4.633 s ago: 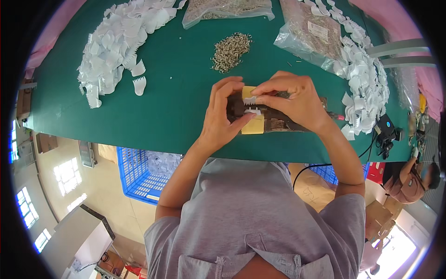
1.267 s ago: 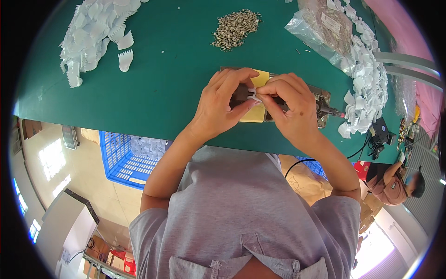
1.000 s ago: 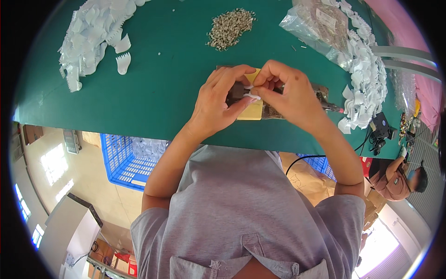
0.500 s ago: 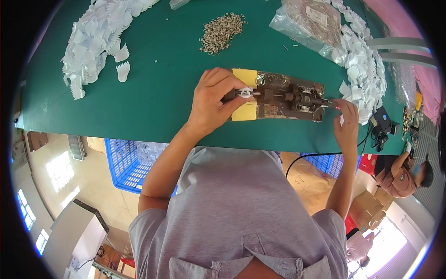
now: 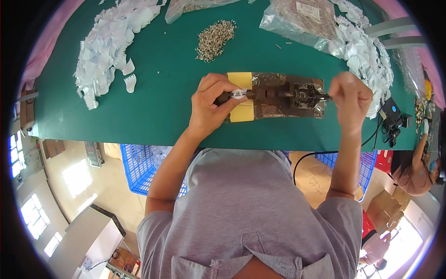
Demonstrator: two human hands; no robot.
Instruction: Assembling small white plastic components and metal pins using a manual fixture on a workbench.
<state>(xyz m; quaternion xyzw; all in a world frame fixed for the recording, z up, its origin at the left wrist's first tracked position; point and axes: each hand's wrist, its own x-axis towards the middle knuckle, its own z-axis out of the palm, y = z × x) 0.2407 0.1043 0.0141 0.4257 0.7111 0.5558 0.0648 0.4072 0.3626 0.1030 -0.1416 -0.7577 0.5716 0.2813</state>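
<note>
My left hand [image 5: 209, 104] is closed in a pinch at the left end of a dark metal toggle-clamp fixture [image 5: 270, 95]. Between its thumb and forefinger sits a small white plastic piece [image 5: 239, 94], up against the fixture's rod. Yellow sheet [image 5: 241, 111] covers the fixture's base there. At the opposite end my right hand [image 5: 350, 100] is curled into a fist around the clamp's handle, whose tip is hidden in the fingers. Small metal clips [image 5: 214, 41] lie heaped beyond the fixture.
White comb-edged plastic pieces [image 5: 104, 51] are piled at the far left, with a similar pile [image 5: 369, 65] at right. A clear bag [image 5: 302, 21] of small parts lies at the back. A black device [image 5: 392, 116] with cables stands right. Blue baskets [image 5: 139, 169] sit below the green table [image 5: 153, 116].
My right hand has closed into a fist and risen at the handle end, and the clamp's linkage has shifted. My left hand still pinches the white piece. The whole view has moved slightly.
</note>
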